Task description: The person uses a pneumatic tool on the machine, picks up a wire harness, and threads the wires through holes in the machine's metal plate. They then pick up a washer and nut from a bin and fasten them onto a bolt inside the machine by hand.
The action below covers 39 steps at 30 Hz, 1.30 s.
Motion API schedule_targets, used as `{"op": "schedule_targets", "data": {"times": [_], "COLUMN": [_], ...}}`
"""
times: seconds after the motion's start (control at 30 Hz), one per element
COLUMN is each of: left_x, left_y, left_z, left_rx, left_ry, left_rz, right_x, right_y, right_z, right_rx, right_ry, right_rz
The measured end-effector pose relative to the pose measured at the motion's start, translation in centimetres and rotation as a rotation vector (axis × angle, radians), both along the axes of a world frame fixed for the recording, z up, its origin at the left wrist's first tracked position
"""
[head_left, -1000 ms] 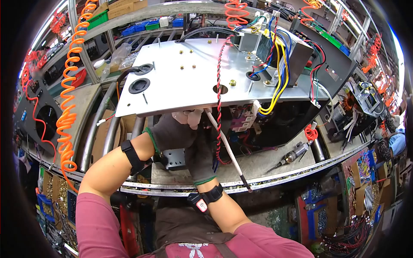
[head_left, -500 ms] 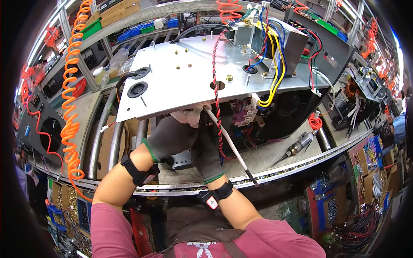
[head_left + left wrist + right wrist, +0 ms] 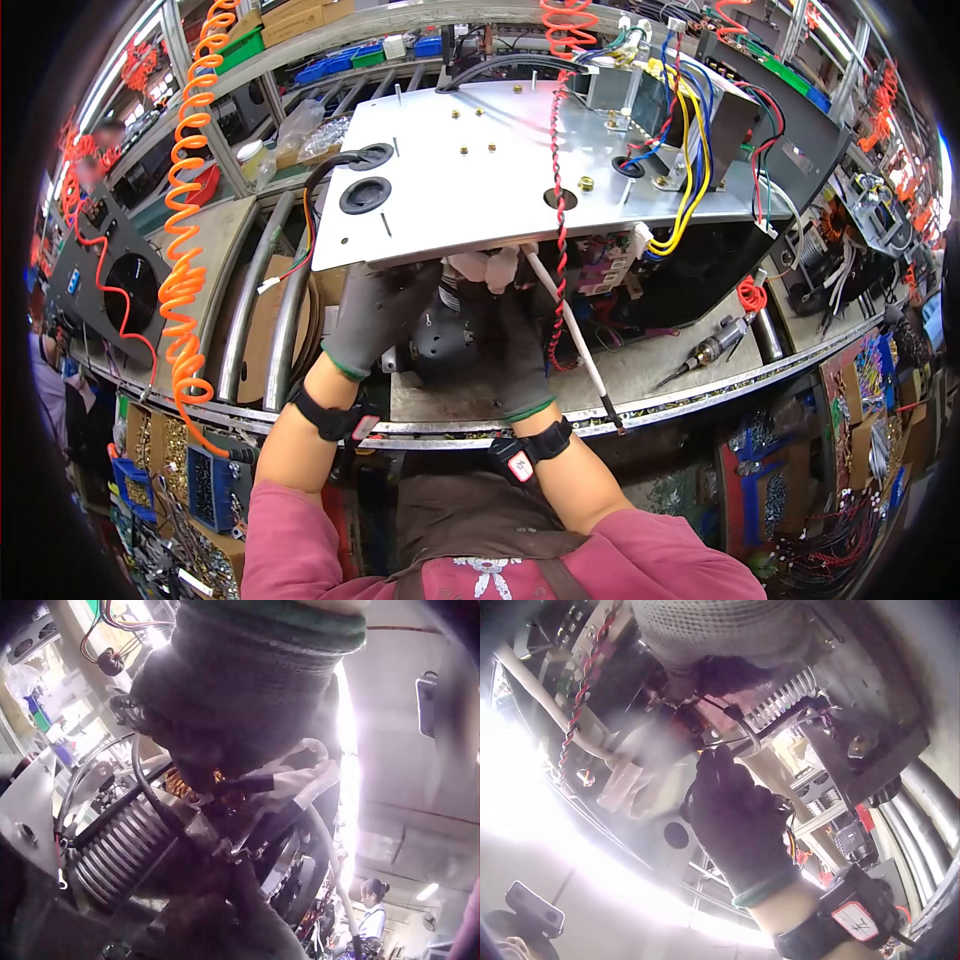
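Observation:
A large metal panel [image 3: 470, 170] with studs and two black grommets lies over a dark chassis. Both gloved hands reach beneath its front edge. The left hand [image 3: 375, 310] is at the left, its fingertips hidden under the panel; in the right wrist view, the left hand [image 3: 739, 817] has its fingers bent together beside thin wires, the held thing unclear. The right hand [image 3: 520, 355] is beside a white sleeved cable [image 3: 575, 335], its fingers hidden. Translucent wrapping [image 3: 485, 268] hangs between the hands. A ribbed coil [image 3: 124, 844] shows in the left wrist view.
A transformer with yellow and blue wires [image 3: 690, 170] stands on the panel's right. A power screwdriver [image 3: 712, 348] lies on the bench at the right. An orange coiled hose [image 3: 185, 250] hangs at the left, near metal rollers [image 3: 250, 300]. Parts bins [image 3: 210, 490] sit below.
The left hand has moved apart from the right hand, uncovering a dark perforated bracket between them. The whole head view has shifted, with the scene sitting further right.

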<state>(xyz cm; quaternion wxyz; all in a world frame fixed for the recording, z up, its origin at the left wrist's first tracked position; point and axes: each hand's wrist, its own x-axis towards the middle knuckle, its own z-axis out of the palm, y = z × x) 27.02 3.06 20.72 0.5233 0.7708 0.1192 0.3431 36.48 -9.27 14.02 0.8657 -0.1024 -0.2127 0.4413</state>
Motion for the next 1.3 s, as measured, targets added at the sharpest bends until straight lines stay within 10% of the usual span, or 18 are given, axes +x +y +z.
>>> {"op": "schedule_targets", "data": {"times": [0.6, 0.7, 0.87, 0.93, 1.03, 1.13, 1.23, 1.3], "left_x": [2.0, 1.5, 1.5, 2.1, 2.9, 2.8, 3.0, 3.3], "left_y": [-0.5, -2.1, -1.7, -2.1, -1.8, -2.9, -3.8, -3.7], "left_z": [1.4, 2.7, 1.7, 1.1, 0.0, 0.6, 0.3, -0.4], "left_rx": [0.853, 0.920, 0.800, 0.535, 0.524, 0.507, 0.576, 0.588], "left_ry": [-0.080, 0.037, 0.136, -0.028, -0.032, 0.013, -0.042, -0.055], "left_rz": [0.278, 0.324, 0.180, 0.143, 0.088, 0.128, 0.212, 0.232], "right_x": [0.0, 0.5, 0.8, 1.0, 1.1, 1.4, 1.3, 1.8], "right_y": [-0.1, 0.7, 0.6, 0.4, 0.4, -0.1, 0.6, 1.0], "right_z": [0.8, -0.3, -3.1, -2.9, -2.2, -2.5, -3.8, -5.5], "right_rx": [0.015, 0.037, -0.136, -0.195, -0.133, -0.324, -0.173, -0.266], "right_ry": [0.074, -0.092, 0.148, -0.448, -0.062, -0.465, 0.001, -0.251], "right_rz": [0.042, -0.201, -0.131, -0.446, -0.178, -0.354, -0.187, -0.330]}}
